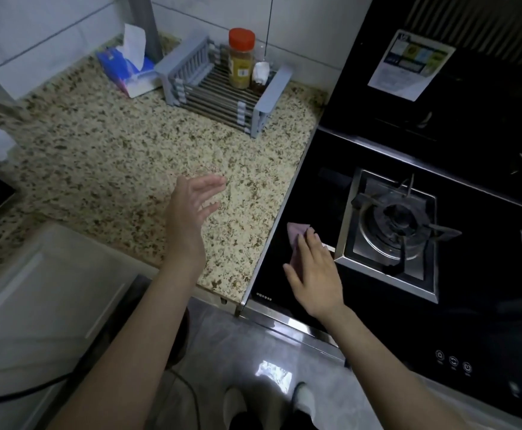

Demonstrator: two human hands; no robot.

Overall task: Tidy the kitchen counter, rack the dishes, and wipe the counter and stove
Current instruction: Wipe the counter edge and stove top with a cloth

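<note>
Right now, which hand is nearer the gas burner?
Right. The right hand presses a pink cloth on the stove glass beside the burner; the left hand hovers over the counter, farther away.

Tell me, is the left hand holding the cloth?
No, the left hand is open and empty above the counter; the right hand presses the cloth.

Pink cloth flat on black stove, speckled counter bare
</note>
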